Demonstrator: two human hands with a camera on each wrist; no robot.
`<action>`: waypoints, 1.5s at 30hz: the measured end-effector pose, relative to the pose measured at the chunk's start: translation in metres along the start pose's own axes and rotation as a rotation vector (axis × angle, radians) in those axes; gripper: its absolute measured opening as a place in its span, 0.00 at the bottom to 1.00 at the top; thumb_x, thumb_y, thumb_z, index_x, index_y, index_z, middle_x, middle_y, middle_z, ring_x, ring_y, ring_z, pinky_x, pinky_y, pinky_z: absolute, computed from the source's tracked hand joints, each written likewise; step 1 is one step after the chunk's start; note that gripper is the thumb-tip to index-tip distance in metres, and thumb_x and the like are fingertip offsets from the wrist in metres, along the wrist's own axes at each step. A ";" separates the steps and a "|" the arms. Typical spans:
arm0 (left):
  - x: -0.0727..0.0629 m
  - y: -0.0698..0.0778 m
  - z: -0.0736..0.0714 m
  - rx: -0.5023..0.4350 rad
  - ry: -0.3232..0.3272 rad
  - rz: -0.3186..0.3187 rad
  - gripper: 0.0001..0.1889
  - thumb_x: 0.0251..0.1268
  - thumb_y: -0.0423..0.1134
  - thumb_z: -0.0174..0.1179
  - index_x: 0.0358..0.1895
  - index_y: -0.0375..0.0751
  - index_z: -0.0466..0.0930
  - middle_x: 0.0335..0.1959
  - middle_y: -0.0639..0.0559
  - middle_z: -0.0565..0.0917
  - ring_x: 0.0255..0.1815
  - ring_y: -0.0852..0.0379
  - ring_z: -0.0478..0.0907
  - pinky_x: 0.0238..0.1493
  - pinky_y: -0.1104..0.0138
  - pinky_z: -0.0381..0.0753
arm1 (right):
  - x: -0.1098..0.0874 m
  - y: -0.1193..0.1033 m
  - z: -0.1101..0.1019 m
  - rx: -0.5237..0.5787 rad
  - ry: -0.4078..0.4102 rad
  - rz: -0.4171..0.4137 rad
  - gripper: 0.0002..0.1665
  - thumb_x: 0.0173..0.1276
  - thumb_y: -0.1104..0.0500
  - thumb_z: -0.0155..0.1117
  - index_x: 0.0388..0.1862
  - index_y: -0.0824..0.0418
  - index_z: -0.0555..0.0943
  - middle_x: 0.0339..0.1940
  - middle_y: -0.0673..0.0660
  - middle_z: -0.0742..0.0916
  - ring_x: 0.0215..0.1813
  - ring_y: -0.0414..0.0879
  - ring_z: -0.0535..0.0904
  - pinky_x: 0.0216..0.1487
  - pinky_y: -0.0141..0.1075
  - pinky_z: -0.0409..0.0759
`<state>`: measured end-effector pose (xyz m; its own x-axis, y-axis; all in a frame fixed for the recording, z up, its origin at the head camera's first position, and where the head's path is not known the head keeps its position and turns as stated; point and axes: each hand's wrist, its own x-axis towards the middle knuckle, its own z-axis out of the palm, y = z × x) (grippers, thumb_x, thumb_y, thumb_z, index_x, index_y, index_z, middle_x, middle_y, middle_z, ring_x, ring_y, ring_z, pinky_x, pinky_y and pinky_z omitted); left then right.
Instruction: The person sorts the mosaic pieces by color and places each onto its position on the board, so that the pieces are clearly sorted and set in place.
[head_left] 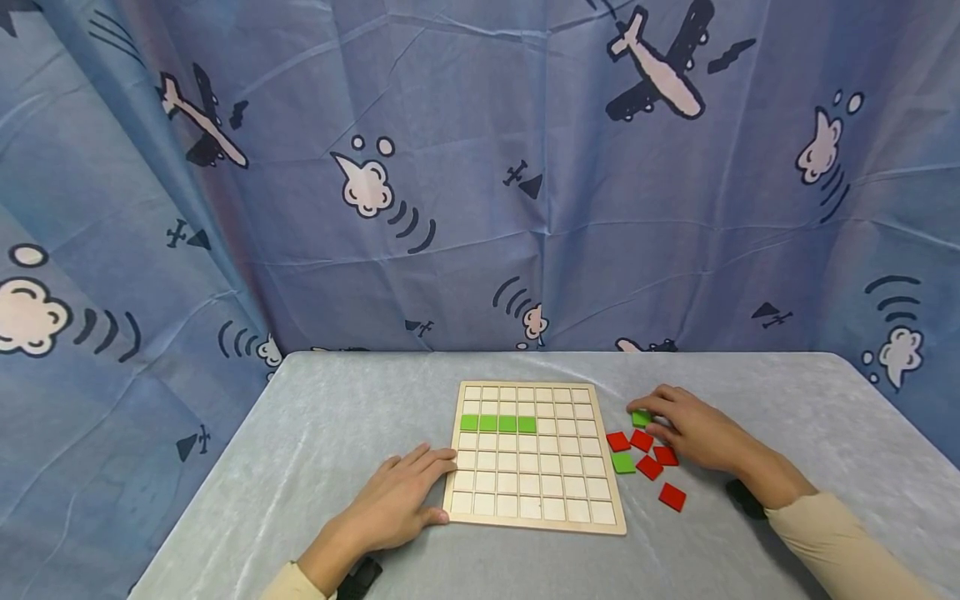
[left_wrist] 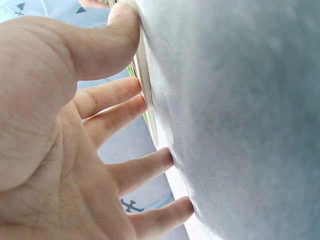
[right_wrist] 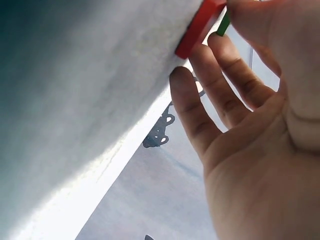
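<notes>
A wooden grid board (head_left: pixel 538 527) lies on the table, with several green square tiles (head_left: pixel 498 424) in a line in one of its upper rows. At the board's left edge rests my left hand (head_left: pixel 397 498), fingers spread; in the left wrist view its thumb and fingertips (left_wrist: pixel 134 86) meet the board's edge and the table. To the right of the board, my right hand (head_left: pixel 693 425) pinches a green tile (head_left: pixel 641 418) between thumb and fingers. The right wrist view shows that tile's thin green edge (right_wrist: pixel 223 25) between them, beside a red tile (right_wrist: pixel 195 32).
Several loose red tiles (head_left: pixel 649 467) are scattered between the board and my right hand. Among them, close to the board, lies another green tile (head_left: pixel 622 462). A patterned blue curtain (head_left: pixel 465 208) hangs behind the grey-covered table (head_left: pixel 300 433).
</notes>
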<state>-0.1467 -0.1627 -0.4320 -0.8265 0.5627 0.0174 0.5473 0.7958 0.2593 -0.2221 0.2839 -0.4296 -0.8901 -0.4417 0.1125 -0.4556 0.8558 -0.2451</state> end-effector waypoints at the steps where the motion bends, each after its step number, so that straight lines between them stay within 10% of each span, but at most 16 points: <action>1: 0.000 0.000 0.000 0.001 0.000 0.000 0.32 0.60 0.53 0.67 0.67 0.49 0.72 0.73 0.55 0.70 0.75 0.38 0.65 0.64 0.38 0.70 | 0.000 0.000 0.000 0.000 0.003 0.000 0.20 0.67 0.56 0.68 0.58 0.50 0.82 0.46 0.50 0.81 0.46 0.43 0.74 0.47 0.43 0.81; 45: 0.000 -0.003 0.002 -0.012 -0.011 -0.003 0.32 0.61 0.54 0.66 0.68 0.51 0.71 0.74 0.56 0.69 0.76 0.39 0.64 0.64 0.36 0.69 | 0.003 -0.013 -0.007 0.072 0.036 0.039 0.22 0.69 0.55 0.66 0.63 0.50 0.80 0.50 0.50 0.80 0.45 0.41 0.74 0.44 0.39 0.78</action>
<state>-0.1479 -0.1647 -0.4352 -0.8265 0.5630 0.0058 0.5433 0.7948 0.2705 -0.2188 0.2738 -0.4195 -0.9077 -0.3970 0.1360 -0.4196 0.8499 -0.3188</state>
